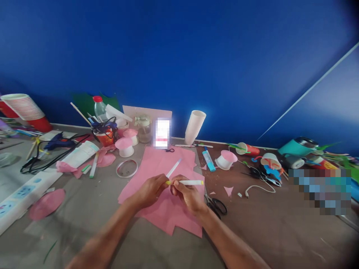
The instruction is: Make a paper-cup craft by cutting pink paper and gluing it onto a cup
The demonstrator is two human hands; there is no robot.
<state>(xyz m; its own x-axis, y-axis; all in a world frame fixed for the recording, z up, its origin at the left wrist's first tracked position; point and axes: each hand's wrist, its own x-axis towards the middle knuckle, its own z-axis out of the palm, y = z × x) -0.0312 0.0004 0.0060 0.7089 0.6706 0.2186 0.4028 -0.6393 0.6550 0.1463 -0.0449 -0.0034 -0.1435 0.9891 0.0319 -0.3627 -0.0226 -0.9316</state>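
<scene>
Both my hands are closed on a white marker (pixel 190 182) with yellow ends, held level above pink paper sheets (pixel 165 160). My left hand (pixel 151 191) pinches its yellow left end. The fingers of my right hand (pixel 188 195) wrap round the barrel, whose other end sticks out to the right. Just beyond my left fingertips, a slim whitish stick (pixel 174 167) slants over the paper; its lower end is hidden, and I cannot tell its kind. Black-handled scissors (pixel 217 206) lie beside my right wrist, partly covered.
Pink-topped white cups (pixel 125 147) and a clear round lid (pixel 126 169) stand left of the paper. A glass jar (pixel 144 129) and a leaning stack of white cups (pixel 195 127) are behind. Left lie a power strip (pixel 25 192) and glue gun (pixel 60 142); right, a cable (pixel 263 187).
</scene>
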